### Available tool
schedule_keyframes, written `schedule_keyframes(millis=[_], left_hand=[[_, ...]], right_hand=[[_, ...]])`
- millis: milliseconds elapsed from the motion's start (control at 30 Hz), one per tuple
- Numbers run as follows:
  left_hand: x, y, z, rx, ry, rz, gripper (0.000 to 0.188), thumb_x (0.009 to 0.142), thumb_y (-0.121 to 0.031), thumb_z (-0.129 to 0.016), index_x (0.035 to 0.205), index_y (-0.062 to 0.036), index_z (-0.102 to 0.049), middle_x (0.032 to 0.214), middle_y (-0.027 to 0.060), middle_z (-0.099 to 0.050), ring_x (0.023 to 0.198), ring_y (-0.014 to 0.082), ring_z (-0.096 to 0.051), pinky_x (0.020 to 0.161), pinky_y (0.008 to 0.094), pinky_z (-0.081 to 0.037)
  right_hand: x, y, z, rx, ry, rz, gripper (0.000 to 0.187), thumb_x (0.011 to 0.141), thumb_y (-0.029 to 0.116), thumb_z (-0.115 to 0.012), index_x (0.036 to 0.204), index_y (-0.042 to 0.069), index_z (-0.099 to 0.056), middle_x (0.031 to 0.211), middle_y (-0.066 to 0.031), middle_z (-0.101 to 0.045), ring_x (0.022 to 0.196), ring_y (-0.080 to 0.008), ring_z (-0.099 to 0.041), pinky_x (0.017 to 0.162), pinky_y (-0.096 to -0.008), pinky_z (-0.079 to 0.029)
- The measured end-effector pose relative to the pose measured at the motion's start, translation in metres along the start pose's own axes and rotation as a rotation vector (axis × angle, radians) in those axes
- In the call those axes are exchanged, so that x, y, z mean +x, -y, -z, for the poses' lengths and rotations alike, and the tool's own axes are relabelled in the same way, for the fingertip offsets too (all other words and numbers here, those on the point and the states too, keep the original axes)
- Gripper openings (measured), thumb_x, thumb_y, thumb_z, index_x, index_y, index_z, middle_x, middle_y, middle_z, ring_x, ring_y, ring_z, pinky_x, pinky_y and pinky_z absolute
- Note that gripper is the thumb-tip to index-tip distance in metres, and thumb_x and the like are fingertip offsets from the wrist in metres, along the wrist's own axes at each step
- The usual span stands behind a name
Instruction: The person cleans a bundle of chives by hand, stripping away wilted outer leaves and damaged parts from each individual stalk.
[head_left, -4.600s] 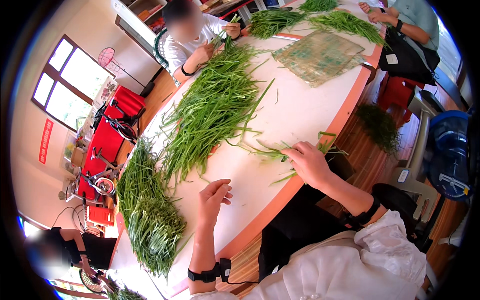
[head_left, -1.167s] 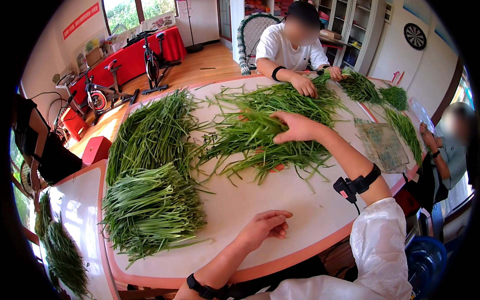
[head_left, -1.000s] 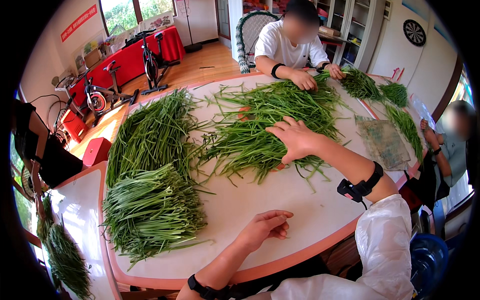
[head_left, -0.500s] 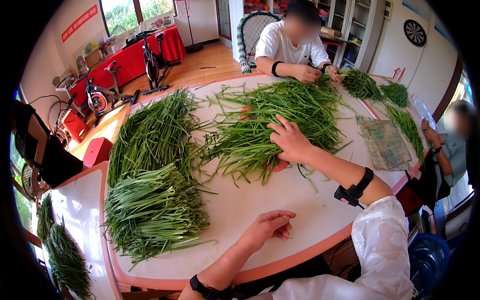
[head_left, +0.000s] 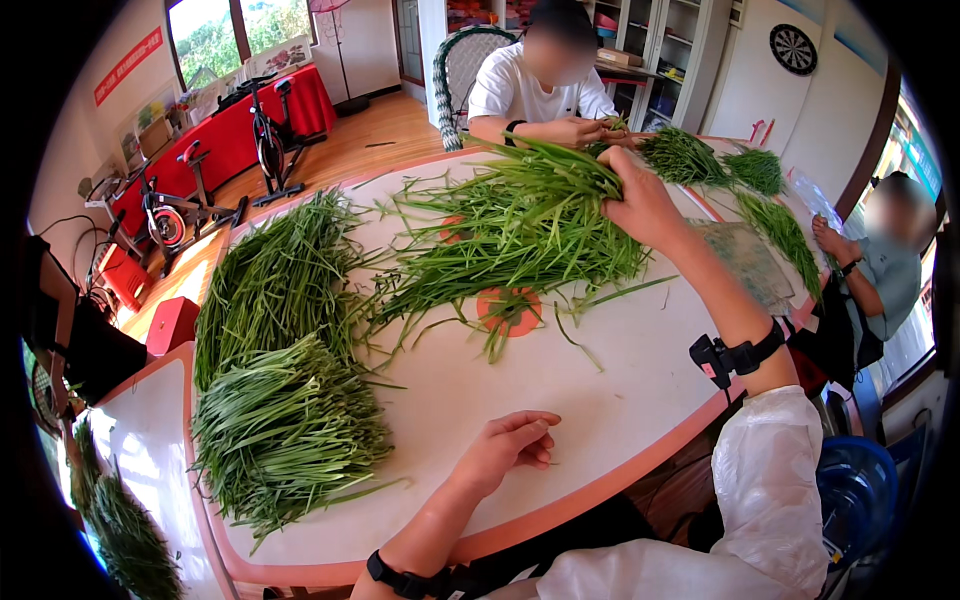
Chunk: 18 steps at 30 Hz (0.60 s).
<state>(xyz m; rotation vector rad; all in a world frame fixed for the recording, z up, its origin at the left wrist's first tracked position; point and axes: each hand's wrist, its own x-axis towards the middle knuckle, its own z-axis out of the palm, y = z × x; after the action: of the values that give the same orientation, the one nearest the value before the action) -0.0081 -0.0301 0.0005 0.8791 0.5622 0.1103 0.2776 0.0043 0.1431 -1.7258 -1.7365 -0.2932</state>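
Observation:
My right hand (head_left: 640, 200) is closed round the right end of a bunch of garlic chives (head_left: 560, 178), lifted at the far side of a loose heap of chives (head_left: 500, 255). The bunch points left from my fingers, above the heap. My left hand (head_left: 508, 448) rests low over the near part of the white table (head_left: 600, 420), half curled, with nothing seen in it. To its left lies a neat, dense stack of chives (head_left: 290, 430), and behind that stack a second, looser pile (head_left: 280, 270).
Across the table a person (head_left: 545, 90) handles stems beside smaller chive bundles (head_left: 685, 157). At right lie a flat greenish sheet (head_left: 745, 262) and more chives (head_left: 780, 235), near another person (head_left: 885, 260). A side table (head_left: 150, 420) at left bears further bundles (head_left: 130, 525).
My right hand has gone from lying spread on the heap to gripping a lifted bunch, farther back and right. An orange disc on the table now shows more. My left hand stays about where it was.

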Motion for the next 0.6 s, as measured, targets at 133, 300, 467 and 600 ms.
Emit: schedule_keyframes(millis=[133, 300, 467, 600], left_hand=[[0.0, 0.001, 0.0, 0.01, 0.006, -0.005, 0.026, 0.089, -0.017, -0.047, 0.107, 0.0002, -0.054, 0.078, 0.0036, -0.055, 0.067, 0.0121, -0.054, 0.066, 0.0259, -0.047], [0.0, 0.002, 0.0, 0.018, 0.0, -0.021, 0.025, 0.089, -0.017, -0.047, 0.107, 0.0003, -0.054, 0.078, 0.0037, -0.055, 0.065, 0.0125, -0.055, 0.065, 0.0261, -0.047], [0.0, -0.001, 0.002, -0.014, -0.009, -0.024, 0.025, 0.089, -0.016, -0.047, 0.107, 0.0006, -0.054, 0.079, 0.0043, -0.056, 0.065, 0.0134, -0.056, 0.065, 0.0265, -0.048], [0.001, 0.0, 0.003, -0.018, -0.009, -0.027, 0.026, 0.088, -0.016, -0.048, 0.107, 0.0007, -0.053, 0.079, 0.0045, -0.056, 0.065, 0.0138, -0.056, 0.065, 0.0266, -0.048]], right_hand=[[0.01, 0.005, 0.027, -0.093, -0.015, 0.008, 0.039, 0.068, 0.004, -0.061, 0.1, 0.006, -0.04, 0.086, -0.0164, -0.058, 0.081, -0.0357, -0.056, 0.068, -0.0384, -0.042], [-0.009, 0.023, 0.021, -0.176, 0.16, -0.124, 0.037, 0.069, 0.014, -0.064, 0.099, 0.006, -0.044, 0.092, -0.0188, -0.055, 0.084, -0.036, -0.056, 0.071, -0.0414, -0.043], [-0.094, 0.011, -0.038, -0.147, 0.433, -0.007, 0.046, 0.068, 0.02, -0.066, 0.109, 0.009, -0.049, 0.113, -0.0144, -0.05, 0.113, -0.0321, -0.04, 0.092, -0.0445, -0.031], [-0.109, 0.006, -0.032, -0.124, 0.248, -0.004, 0.043, 0.07, 0.021, -0.065, 0.11, 0.01, -0.053, 0.11, -0.0101, -0.052, 0.11, -0.0317, -0.04, 0.095, -0.0431, -0.03]])
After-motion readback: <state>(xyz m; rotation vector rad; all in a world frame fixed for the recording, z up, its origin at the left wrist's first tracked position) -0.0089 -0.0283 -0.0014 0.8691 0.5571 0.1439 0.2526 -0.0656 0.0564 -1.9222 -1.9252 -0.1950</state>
